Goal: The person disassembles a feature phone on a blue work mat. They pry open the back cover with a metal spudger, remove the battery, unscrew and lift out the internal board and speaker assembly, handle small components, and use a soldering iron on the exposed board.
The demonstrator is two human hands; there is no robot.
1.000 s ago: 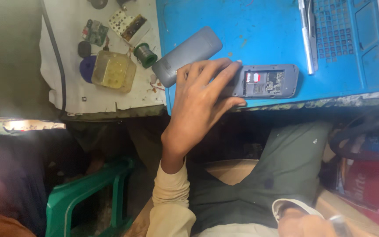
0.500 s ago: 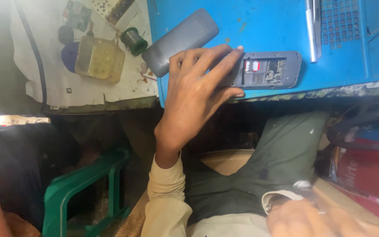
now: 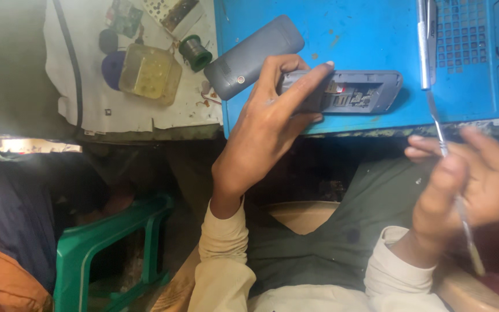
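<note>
A: Since a second ago, right hand [image 3: 463, 179] rose into view, pinching a thin metal tool [image 3: 454, 185].
B: Left hand [image 3: 267, 115] still clamps the opened phone [image 3: 347, 92] on the blue mat [image 3: 365, 34] (back cover [image 3: 253, 56] beside).

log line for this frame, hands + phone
left hand: holds open phone body on blue mat | right hand: grips thin metal tool | back cover: beside

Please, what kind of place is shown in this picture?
Probably a small phone repair bench. The left hand steadies an opened phone on a blue work mat, the right hand holds a thin metal tool, and a solder spool lies nearby.
</note>
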